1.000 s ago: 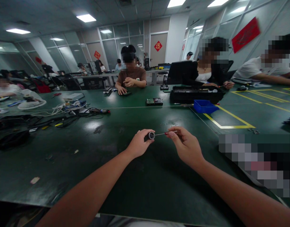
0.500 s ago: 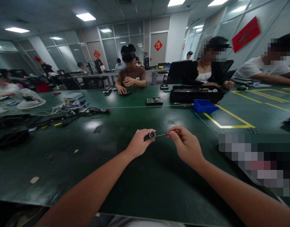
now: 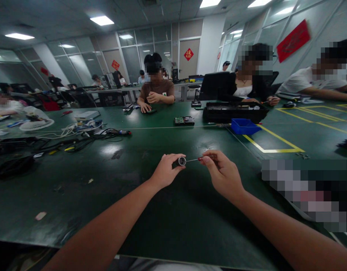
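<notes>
Near the middle of the view, my left hand (image 3: 167, 171) is closed round a small dark cylinder (image 3: 181, 161), whose round open end with a light rim faces me. My right hand (image 3: 222, 171) grips a screwdriver (image 3: 200, 159) by its red handle, which the fingers partly hide. Its thin metal shaft points left, and the tip meets the side of the cylinder's rim; whether it sits in a screw is too small to tell. Both hands are above the green table (image 3: 162, 222).
Cables (image 3: 77, 145) and a white fan part (image 3: 37, 123) lie at left. Farther off are a circuit-board device (image 3: 184, 121), a blue bin (image 3: 245, 126) and a long black housing (image 3: 235, 113). People sit across the table and at right.
Both hands keep nearly the same pose, with the screwdriver's shaft still against the cylinder. The view has shifted very slightly.
</notes>
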### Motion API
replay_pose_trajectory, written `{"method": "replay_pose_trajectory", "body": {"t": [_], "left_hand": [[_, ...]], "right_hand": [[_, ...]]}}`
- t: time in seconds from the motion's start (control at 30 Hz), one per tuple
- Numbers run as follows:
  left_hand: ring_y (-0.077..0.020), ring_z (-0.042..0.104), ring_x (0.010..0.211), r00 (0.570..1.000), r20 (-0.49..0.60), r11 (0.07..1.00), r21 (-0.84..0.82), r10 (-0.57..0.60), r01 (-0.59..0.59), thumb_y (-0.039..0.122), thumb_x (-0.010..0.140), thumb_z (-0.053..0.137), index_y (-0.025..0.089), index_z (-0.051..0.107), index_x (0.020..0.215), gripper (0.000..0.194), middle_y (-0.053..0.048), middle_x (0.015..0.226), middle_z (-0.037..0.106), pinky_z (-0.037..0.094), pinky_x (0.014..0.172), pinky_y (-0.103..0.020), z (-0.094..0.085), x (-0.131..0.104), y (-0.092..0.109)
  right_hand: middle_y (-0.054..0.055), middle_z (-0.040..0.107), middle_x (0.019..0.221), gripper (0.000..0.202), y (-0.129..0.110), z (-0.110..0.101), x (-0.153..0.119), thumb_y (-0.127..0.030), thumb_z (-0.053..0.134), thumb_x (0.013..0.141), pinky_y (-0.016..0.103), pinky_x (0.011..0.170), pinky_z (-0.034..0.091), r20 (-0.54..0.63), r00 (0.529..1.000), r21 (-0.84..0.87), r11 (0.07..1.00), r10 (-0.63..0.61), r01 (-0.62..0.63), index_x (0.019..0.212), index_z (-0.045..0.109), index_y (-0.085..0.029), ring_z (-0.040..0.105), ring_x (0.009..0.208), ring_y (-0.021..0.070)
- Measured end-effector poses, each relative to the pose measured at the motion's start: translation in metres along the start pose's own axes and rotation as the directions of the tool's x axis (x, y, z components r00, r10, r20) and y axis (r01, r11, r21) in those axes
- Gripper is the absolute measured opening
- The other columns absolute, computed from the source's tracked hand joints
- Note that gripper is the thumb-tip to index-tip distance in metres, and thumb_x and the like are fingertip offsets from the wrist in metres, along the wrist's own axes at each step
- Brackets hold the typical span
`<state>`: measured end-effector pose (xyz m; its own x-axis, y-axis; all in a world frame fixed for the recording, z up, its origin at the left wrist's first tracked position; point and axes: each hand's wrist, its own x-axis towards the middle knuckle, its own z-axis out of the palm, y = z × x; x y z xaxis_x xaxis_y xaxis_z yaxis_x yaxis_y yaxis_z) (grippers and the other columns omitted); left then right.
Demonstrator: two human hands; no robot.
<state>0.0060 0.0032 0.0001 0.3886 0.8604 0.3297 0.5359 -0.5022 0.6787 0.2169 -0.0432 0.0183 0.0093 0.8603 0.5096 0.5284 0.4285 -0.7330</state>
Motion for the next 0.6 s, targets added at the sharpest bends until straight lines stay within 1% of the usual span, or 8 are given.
{"method": "replay_pose_trajectory", "body": {"t": [0.1, 0.17, 0.3, 0.37, 0.47, 0.53, 0.6], "left_hand": [[-0.0271, 0.057, 0.115, 1.000, 0.016, 1.000, 0.008, 0.001, -0.001, 0.026, 0.088, 0.067, 0.028, 0.064, 0.123, 0.035, -0.004, 0.122, 0.067, 0.032, 0.111, -0.054, -0.0002, -0.0005, 0.0018], [-0.0271, 0.057, 0.116, 1.000, 0.020, 1.000, 0.006, 0.005, -0.005, 0.025, 0.088, 0.068, 0.028, 0.064, 0.122, 0.035, -0.004, 0.122, 0.067, 0.031, 0.112, -0.054, 0.0000, -0.0007, 0.0021], [-0.0256, 0.058, 0.116, 1.000, 0.002, 0.999, -0.010, 0.031, -0.031, 0.024, 0.087, 0.070, 0.028, 0.064, 0.121, 0.034, -0.004, 0.121, 0.067, 0.029, 0.113, -0.053, 0.0008, -0.0003, 0.0008], [-0.0254, 0.058, 0.116, 0.999, -0.004, 0.999, -0.006, 0.036, -0.036, 0.024, 0.087, 0.070, 0.028, 0.064, 0.121, 0.035, -0.004, 0.121, 0.068, 0.030, 0.112, -0.053, 0.0010, 0.0000, 0.0007], [-0.0256, 0.058, 0.114, 1.000, -0.006, 0.999, 0.015, 0.030, -0.030, 0.025, 0.086, 0.071, 0.028, 0.065, 0.120, 0.035, -0.004, 0.120, 0.068, 0.031, 0.112, -0.053, 0.0016, -0.0002, 0.0014], [-0.0252, 0.059, 0.114, 0.999, 0.001, 0.999, 0.021, 0.033, -0.033, 0.026, 0.086, 0.072, 0.029, 0.065, 0.120, 0.035, -0.003, 0.119, 0.068, 0.027, 0.114, -0.056, 0.0024, -0.0007, 0.0016], [-0.0249, 0.058, 0.116, 0.999, 0.010, 0.999, 0.018, 0.042, -0.042, 0.027, 0.086, 0.072, 0.030, 0.064, 0.121, 0.036, -0.002, 0.121, 0.068, 0.022, 0.116, -0.058, 0.0037, -0.0013, 0.0012]], "right_hand": [[0.007, 0.075, 0.094, 0.024, -0.0016, -0.0003, -0.0001, -0.042, 0.051, 0.098, 0.041, 0.080, 0.056, 0.002, 1.000, 0.015, 1.000, 0.010, -0.010, 0.108, 0.061, -0.023, 0.073, 0.088, 0.0233], [0.007, 0.075, 0.093, 0.024, -0.0037, -0.0014, 0.0004, -0.042, 0.051, 0.098, 0.039, 0.078, 0.056, 0.000, 1.000, -0.007, 1.000, 0.007, -0.007, 0.107, 0.063, -0.022, 0.073, 0.086, 0.0231], [0.005, 0.075, 0.083, 0.023, -0.0068, -0.0049, 0.0016, -0.042, 0.056, 0.095, 0.035, 0.069, 0.054, 0.001, 1.000, -0.082, 0.997, -0.003, 0.003, 0.102, 0.066, -0.022, 0.072, 0.075, 0.0215], [0.005, 0.075, 0.085, 0.021, -0.0068, -0.0060, 0.0020, -0.039, 0.056, 0.095, 0.035, 0.070, 0.054, 0.011, 1.000, -0.068, 0.998, -0.020, 0.021, 0.103, 0.065, -0.022, 0.072, 0.075, 0.0213], [0.005, 0.074, 0.089, 0.018, -0.0068, -0.0062, 0.0025, -0.034, 0.052, 0.096, 0.034, 0.071, 0.053, 0.030, 0.999, 0.004, 0.999, -0.038, 0.038, 0.102, 0.063, -0.021, 0.071, 0.080, 0.0213], [0.003, 0.071, 0.077, 0.021, -0.0081, -0.0057, 0.0027, -0.037, 0.049, 0.097, 0.031, 0.062, 0.050, 0.031, 1.000, 0.002, 1.000, -0.007, 0.007, 0.098, 0.064, -0.021, 0.069, 0.070, 0.0193], [-0.001, 0.062, 0.060, 0.029, -0.0098, -0.0050, 0.0026, -0.043, 0.047, 0.098, 0.028, 0.052, 0.042, 0.010, 1.000, -0.063, 0.998, 0.029, -0.028, 0.090, 0.066, -0.021, 0.060, 0.054, 0.0165]]}}
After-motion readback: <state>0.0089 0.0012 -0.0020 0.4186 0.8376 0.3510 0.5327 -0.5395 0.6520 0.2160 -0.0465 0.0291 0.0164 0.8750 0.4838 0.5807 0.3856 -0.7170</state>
